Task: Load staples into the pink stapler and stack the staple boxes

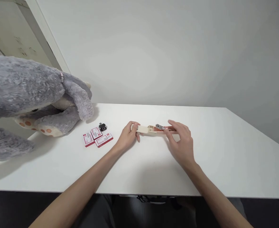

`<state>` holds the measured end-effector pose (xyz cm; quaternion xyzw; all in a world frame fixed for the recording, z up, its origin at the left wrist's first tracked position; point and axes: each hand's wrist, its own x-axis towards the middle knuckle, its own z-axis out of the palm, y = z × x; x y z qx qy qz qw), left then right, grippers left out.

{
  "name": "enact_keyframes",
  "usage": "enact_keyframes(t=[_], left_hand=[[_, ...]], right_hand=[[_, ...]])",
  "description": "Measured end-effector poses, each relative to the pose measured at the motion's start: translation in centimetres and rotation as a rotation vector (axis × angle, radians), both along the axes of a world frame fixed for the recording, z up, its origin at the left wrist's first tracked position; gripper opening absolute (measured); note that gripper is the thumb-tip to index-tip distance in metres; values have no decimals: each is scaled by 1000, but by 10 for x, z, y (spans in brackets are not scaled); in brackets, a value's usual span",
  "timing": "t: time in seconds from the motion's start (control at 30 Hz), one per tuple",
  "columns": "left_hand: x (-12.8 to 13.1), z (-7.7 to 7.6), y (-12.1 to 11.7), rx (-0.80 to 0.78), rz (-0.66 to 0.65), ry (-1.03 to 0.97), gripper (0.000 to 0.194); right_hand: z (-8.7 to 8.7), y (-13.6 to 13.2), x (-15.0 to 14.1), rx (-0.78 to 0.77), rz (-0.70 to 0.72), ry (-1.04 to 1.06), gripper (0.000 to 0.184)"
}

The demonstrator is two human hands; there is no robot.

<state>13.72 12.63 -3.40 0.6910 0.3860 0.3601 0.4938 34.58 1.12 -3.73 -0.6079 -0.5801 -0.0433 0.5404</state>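
A cream and pinkish stapler lies opened out lengthwise over the table, its reddish-brown inside showing toward the right. My left hand is closed around the cream end. My right hand curves over the pink end, thumb on the near side and fingers reaching across the far side. Beside the right thumb tip, a narrow silver metal piece sticks up at a slant from the stapler. The right fingers and palm hide part of the pink end.
Left of my hands, red-and-white small boxes lie close together, with a black staple remover behind them. A large grey plush toy leans over the left of the white table. A pale wall rises behind the table.
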Motion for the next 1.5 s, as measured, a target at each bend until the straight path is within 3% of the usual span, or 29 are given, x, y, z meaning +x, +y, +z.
enact_keyframes(t=[0.13, 0.27, 0.37, 0.6, 1.03, 1.2, 1.5], left_hand=[[0, 1, 2, -33, 19, -60, 36], [0, 3, 2, -55, 21, -83, 37], [0, 2, 1, -53, 1, -81, 37], [-2, 1, -7, 22, -70, 33, 36], [4, 14, -32, -23, -284, 89, 43], [5, 13, -37, -16, -294, 107, 48], [6, 13, -39, 10, -313, 140, 42]], right_hand=[[3, -1, 3, -78, -23, 299, 52], [2, 2, 8, -225, 181, 562, 39], [3, 3, 7, -205, 285, 630, 33], [8, -1, 0, -175, 312, 557, 31], [9, -8, 2, -202, 201, 395, 38], [9, -8, 1, -223, 230, 443, 40], [8, -9, -5, -205, 296, 315, 35]])
